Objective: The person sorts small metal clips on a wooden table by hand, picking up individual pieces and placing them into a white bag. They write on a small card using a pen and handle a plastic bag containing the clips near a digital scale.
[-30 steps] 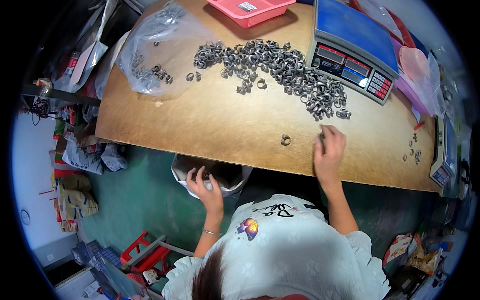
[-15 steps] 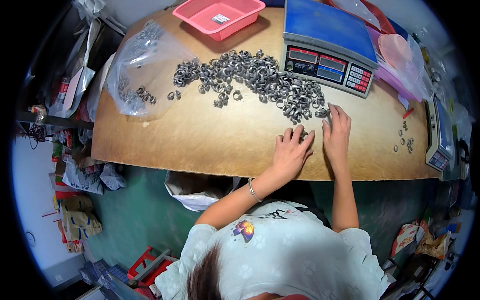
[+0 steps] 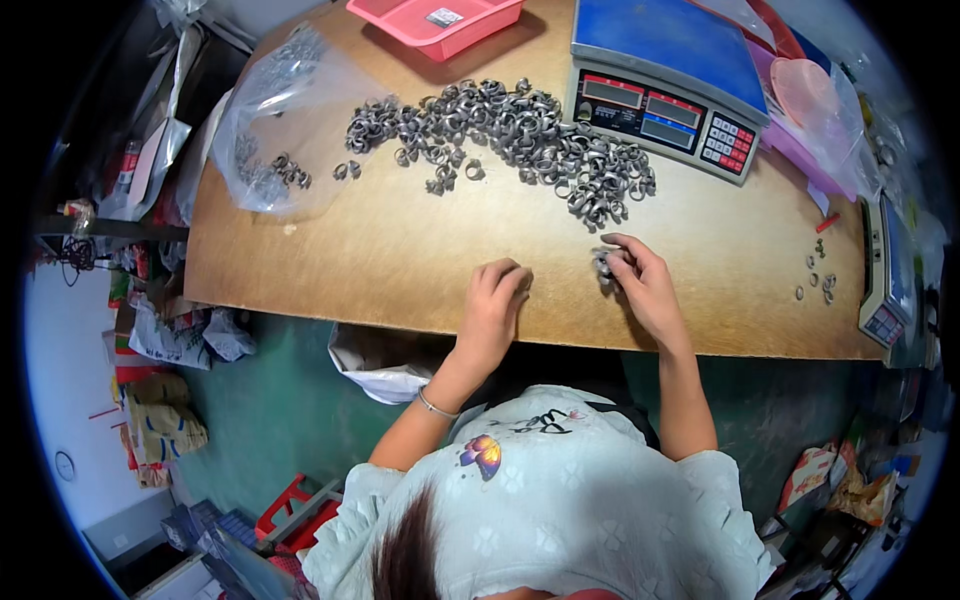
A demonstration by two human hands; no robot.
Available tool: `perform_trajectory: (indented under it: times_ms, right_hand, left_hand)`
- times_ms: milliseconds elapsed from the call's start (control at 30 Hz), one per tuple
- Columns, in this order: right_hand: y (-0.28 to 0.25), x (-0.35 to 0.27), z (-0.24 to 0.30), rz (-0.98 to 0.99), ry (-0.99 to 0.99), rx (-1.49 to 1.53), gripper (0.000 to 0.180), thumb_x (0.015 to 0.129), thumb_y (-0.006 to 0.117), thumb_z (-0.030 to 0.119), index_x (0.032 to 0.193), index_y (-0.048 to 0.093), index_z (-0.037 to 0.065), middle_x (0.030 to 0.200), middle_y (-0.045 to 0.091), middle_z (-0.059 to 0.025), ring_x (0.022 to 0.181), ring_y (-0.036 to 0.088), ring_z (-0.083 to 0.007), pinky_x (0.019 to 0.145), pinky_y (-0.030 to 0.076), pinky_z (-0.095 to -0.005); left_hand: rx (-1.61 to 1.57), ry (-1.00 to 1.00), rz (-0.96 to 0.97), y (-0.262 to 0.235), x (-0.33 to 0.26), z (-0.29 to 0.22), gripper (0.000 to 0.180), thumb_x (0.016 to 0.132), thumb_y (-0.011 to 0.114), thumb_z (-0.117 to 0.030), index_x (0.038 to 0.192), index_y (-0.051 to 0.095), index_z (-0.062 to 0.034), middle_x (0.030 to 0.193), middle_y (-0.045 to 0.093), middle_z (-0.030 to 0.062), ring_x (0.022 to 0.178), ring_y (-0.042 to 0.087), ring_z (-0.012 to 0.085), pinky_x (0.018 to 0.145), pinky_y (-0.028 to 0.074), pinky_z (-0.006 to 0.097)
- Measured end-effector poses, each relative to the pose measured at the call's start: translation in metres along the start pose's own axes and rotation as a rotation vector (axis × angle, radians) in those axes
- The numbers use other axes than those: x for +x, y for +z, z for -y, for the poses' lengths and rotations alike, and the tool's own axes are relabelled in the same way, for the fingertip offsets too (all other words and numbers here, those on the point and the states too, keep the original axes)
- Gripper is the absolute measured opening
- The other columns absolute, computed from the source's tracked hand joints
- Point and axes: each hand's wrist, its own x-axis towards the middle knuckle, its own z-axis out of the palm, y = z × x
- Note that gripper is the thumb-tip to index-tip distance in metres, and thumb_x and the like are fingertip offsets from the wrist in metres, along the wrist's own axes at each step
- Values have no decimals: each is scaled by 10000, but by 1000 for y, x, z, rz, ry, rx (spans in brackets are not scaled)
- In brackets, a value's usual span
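Observation:
A long pile of grey metal rings [image 3: 515, 125] spreads over the wooden table [image 3: 350, 250], reaching to the front of the scale. My right hand [image 3: 645, 290] bends its thumb and fingers around a few rings [image 3: 603, 266] just in front of the pile's right end. Apart from it, near the table's front edge, my left hand [image 3: 490, 305] is closed with its fingers curled downward. Whatever lies inside those left fingers is hidden.
A blue-topped digital scale [image 3: 665, 70] stands behind the pile, with a pink basin [image 3: 440, 35] to its left. A clear plastic bag [image 3: 270, 120] with rings lies at the left. Several loose rings [image 3: 815, 280] sit near a second scale [image 3: 885, 270] at the right.
My left hand has moved left, away from the right hand, and its fingers have curled in. My right hand has come left and nearer from the pile's edge, with rings now at its fingers.

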Motion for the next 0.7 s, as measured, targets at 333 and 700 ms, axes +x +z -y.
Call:
perform_trajectory:
  times_ms: [333,700]
  right_hand:
    - [25,1,4,86,-423,-416,251,834,605,-38,1084,593,-39,911,614,-80,766,587,-118,678,471,-255]
    - [20,0,5,170,176,339,180,966,497,69,1110,572,-8,772,595,-50,660,572,-108,584,467,-227]
  left_hand:
    - [158,-28,34,-9,10,-16,536,762,725,-154,1256,533,-72,1191,547,105,1114,503,296,914,372,417]
    - [-11,35,51,5,31,-14,239,766,687,-59,991,608,-69,1018,600,56,967,551,244,830,354,383]
